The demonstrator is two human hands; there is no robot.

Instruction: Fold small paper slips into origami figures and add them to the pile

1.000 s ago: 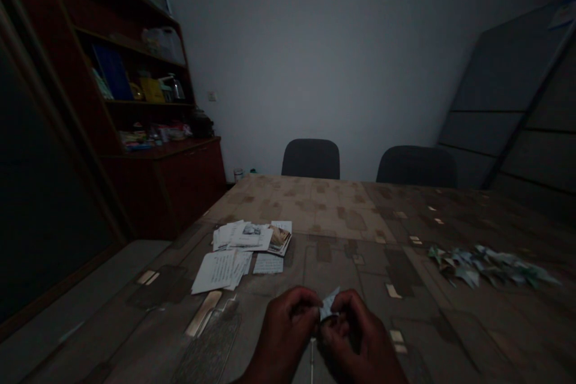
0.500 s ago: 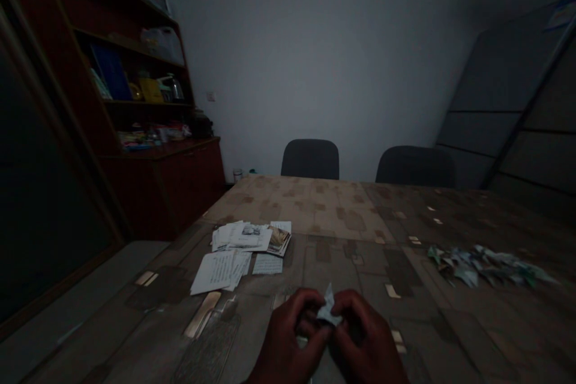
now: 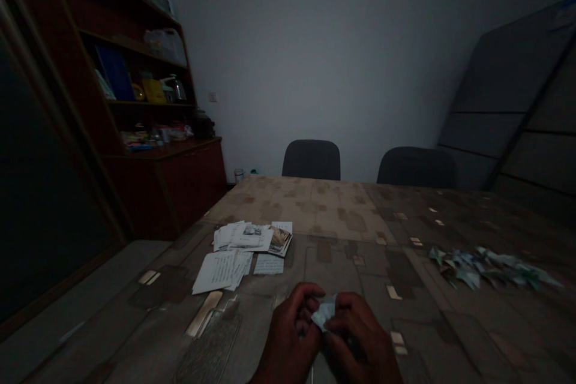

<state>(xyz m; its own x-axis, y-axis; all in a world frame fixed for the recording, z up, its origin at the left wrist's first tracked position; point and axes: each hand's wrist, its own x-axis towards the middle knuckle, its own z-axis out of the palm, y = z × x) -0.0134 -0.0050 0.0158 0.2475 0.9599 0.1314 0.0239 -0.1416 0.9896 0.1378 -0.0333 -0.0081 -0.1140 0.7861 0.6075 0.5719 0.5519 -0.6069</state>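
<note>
In front of me, a small pale folded paper (image 3: 324, 312) sits between my two hands, above the near part of the table. My right hand (image 3: 360, 333) pinches it from the right, with thumb and fingers closed on it. My left hand (image 3: 292, 330) curls round its left edge, fingers bent against the paper; part of that contact is hidden. To the right lies a loose pile of folded papers (image 3: 490, 267), pale with green and brown patches. Left of centre rest several printed sheets and cards (image 3: 243, 237), some overlapping.
A patterned cloth covers the table (image 3: 324, 252). Two dark chairs (image 3: 311, 159) stand at its far side against the wall. At the left is a reddish-brown cabinet (image 3: 180, 186) with items on its shelves. Grey panels (image 3: 490, 90) stand at the right. The room is dim.
The folded paper has turned from standing with its point up to lying tilted between my fingers. My right hand has shifted slightly left, and its fingers have re-placed themselves on the paper.
</note>
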